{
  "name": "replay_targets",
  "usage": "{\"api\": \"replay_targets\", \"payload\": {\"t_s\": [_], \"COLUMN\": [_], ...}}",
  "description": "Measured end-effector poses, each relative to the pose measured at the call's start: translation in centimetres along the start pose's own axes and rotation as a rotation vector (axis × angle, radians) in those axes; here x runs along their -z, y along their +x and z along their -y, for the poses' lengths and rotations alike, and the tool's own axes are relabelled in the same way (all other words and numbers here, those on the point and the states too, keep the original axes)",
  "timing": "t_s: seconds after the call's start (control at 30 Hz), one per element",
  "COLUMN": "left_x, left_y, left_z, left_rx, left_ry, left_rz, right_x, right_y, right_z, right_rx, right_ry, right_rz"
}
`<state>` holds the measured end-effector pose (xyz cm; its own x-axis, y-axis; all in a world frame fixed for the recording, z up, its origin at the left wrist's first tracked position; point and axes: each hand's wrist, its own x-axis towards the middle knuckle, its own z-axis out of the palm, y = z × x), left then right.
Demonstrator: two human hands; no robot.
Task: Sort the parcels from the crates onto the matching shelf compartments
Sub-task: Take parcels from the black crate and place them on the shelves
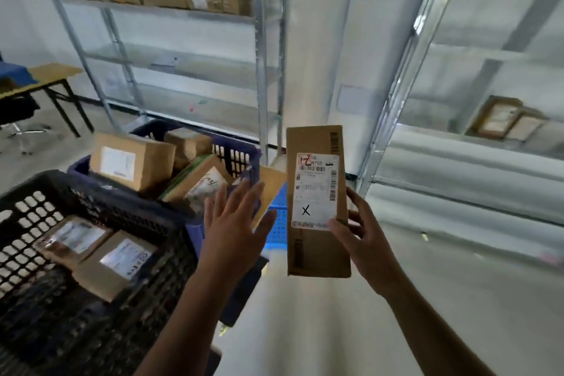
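**Item:** long brown parcel (317,192), held upright in the air, to the right of the blue crate (235,156) and in front of the shelf post (261,70).

**Hold:** right grip (363,241) grasps the parcel's lower right edge, thumb at the corner of the label (316,189). Left grip (235,223) is released, fingers spread, near the crate.

**Mark:** reads 1-2, I think; blur leaves doubt.

**Handling, as I judge it:** I confirm the mark first, steady the free side with the left grip, then carry the parcel to the matching compartment, label outward.
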<state>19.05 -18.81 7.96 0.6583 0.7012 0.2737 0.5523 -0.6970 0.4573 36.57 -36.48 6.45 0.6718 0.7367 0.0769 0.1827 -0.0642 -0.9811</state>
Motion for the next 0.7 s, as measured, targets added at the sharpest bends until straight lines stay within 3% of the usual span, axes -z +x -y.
{"api": "replay_targets", "payload": {"t_s": [0.33,0.7], "left_x": [-11.9,-23.0], "left_y": [4.8,9.2], "left_z": [-23.3,-38.8], "left_rx": [-0.282,-0.532], "left_ry": [-0.104,-0.085], "left_rz": [0.113,0.249], "right_x": [24.7,41.7], "right_y": [-3.6,-5.6], "right_z": [-4.9,-8.2], "right_rx": [-0.071,-0.113], "right_ry": [0.065,0.051], "right_rz": [-0.245,-0.494]}}
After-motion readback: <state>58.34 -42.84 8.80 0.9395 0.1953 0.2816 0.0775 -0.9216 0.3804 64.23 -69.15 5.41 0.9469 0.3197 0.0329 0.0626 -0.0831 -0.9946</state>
